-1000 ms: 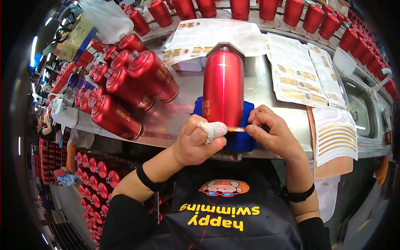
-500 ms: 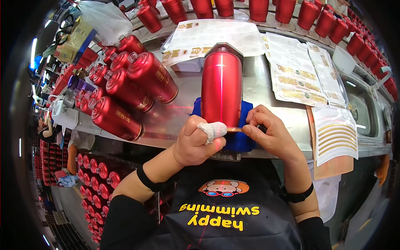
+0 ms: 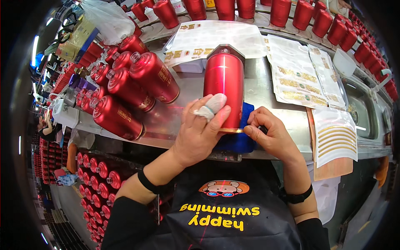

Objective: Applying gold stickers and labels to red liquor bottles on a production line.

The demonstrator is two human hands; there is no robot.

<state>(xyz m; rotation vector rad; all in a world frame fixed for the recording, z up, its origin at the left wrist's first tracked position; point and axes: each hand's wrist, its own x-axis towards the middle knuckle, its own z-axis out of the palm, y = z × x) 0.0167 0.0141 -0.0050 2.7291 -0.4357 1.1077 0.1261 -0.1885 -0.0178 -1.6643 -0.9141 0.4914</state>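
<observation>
A glossy red bottle (image 3: 223,79) lies on a dark angular holder (image 3: 240,54), its neck pointing away from me. A thin gold band (image 3: 231,131) runs along its near rim. My left hand (image 3: 199,125), one finger wrapped in white fabric, grips the bottle's lower left side, the thumb pressed on its surface. Beside the bottle's lower right edge, my right hand (image 3: 268,132) is closed in a pinch next to the band's end. Something small and dark shows between its curled fingers; its kind is hidden. A blue cloth (image 3: 237,144) lies under the bottle's near end.
Several finished-looking red bottles (image 3: 156,77) stand at left on the steel table (image 3: 258,79). Decal sheets (image 3: 296,71) lie at right, with a sheet of curved gold strips (image 3: 336,135) nearer. A sink (image 3: 360,108) is far right. Bottles line a conveyor (image 3: 258,28) behind.
My left hand has opened from a fist at the near rim and moved up onto the bottle's side. My right hand stays nearly still. Bottles on the conveyor have shifted.
</observation>
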